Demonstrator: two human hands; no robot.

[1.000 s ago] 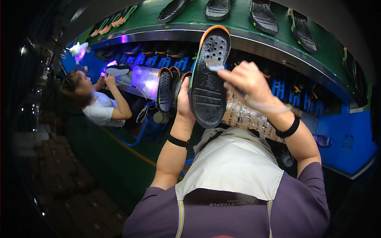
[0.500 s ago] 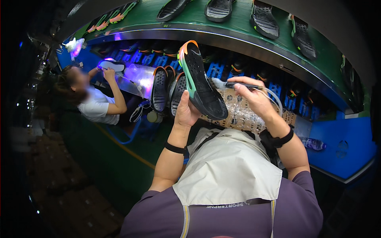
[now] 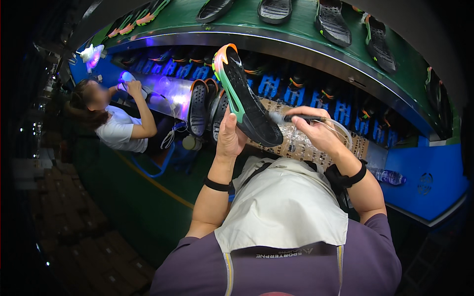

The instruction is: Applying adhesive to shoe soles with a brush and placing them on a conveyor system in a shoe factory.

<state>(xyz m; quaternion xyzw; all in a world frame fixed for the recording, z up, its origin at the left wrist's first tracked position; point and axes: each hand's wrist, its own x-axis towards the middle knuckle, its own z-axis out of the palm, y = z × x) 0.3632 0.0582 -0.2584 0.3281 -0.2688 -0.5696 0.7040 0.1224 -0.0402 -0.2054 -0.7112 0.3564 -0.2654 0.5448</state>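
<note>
My left hand (image 3: 231,138) grips a shoe sole (image 3: 253,111) near its lower end, thumb on the rim, and holds it up at a tilt. The sole's inner face is black and dotted with small holes; its side wall runs from orange through green to black. In my right hand (image 3: 320,132) is a dark-handled brush (image 3: 301,118) with pale bristles, blurred by motion. The bristles are at the sole's right edge; whether they touch it I cannot tell. A thin clear tube (image 3: 347,129) loops from the handle's back end.
Several soles (image 3: 198,107) stand left of the held one. Beyond is a green conveyor (image 3: 301,19) carrying black soles, with a metal edge (image 3: 316,49). Below it is a rack of blue holders (image 3: 294,95). Taped cardboard (image 3: 358,145) covers the bench. A co-worker (image 3: 121,123) handles a sole at left.
The brush and my right hand have moved down along the sole's edge. The held sole's top has tipped slightly up and left. Soles on the conveyor have shifted slightly right. The co-worker's sole has turned.
</note>
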